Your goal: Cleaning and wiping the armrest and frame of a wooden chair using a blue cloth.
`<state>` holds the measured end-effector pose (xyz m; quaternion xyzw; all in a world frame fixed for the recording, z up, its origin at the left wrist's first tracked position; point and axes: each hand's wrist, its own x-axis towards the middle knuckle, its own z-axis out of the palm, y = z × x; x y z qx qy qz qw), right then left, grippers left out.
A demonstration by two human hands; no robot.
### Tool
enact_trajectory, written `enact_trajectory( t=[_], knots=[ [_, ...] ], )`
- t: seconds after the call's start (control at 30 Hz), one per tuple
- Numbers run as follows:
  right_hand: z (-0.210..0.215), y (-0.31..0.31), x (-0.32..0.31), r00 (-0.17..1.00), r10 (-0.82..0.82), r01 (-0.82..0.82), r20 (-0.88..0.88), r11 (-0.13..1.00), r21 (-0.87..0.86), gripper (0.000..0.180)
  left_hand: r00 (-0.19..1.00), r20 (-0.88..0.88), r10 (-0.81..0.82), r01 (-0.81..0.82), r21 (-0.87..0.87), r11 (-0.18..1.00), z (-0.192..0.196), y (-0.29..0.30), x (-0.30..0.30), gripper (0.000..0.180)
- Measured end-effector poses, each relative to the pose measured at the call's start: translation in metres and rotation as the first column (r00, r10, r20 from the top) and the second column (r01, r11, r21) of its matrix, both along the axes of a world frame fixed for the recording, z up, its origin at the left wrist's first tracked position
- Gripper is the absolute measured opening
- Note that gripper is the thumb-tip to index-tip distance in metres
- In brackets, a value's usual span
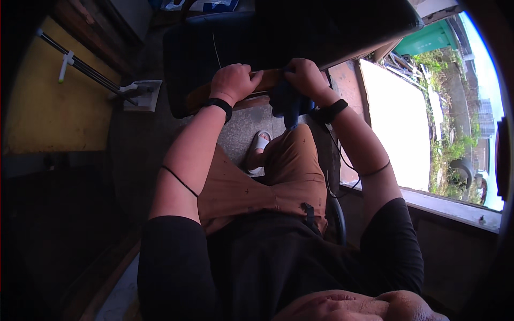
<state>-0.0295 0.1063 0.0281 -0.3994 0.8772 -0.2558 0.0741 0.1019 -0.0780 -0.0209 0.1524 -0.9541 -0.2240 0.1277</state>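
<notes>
Ahead of me stands a dark chair (187,59) with a wooden armrest (272,79) along its near side. My left hand (234,83) is closed over the armrest, thumb pointing right. My right hand (307,78) grips a dark blue cloth (289,104) at the armrest's right part, and the cloth's lower end hangs down toward my knee. The fingertips of both hands are partly hidden. A thin pale strand (216,49) lies on the chair's dark surface.
At left, a flat mop (143,97) with a dark pole leans against a yellow board (59,109). Beside my right knee a black cable (342,160) hangs. A window ledge (450,213) runs along the right, with a bright white panel (396,128) beyond it.
</notes>
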Motion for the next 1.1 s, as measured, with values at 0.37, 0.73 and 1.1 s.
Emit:
enact_trajectory(
  t=[0.37, 0.73, 1.1],
  knots=[
    [-0.005, 0.002, -0.008, 0.989, -0.135, 0.131, 0.058, 0.989, 0.068, 0.023, 1.0, -0.002, -0.009, 0.009, -0.01, 1.0, 0.001, 0.003, -0.004, 0.046],
    [-0.021, -0.009, 0.036, 0.991, 0.083, -0.088, -0.106, 0.995, -0.051, 0.019, 1.0, -0.007, -0.008, 0.008, 0.018, 1.0, 0.005, -0.002, -0.001, 0.046],
    [-0.018, 0.009, 0.014, 0.996, -0.018, 0.02, -0.083, 1.0, 0.021, 0.02, 1.0, 0.003, -0.024, 0.024, 0.001, 1.0, 0.003, 0.005, -0.002, 0.046]
  ],
)
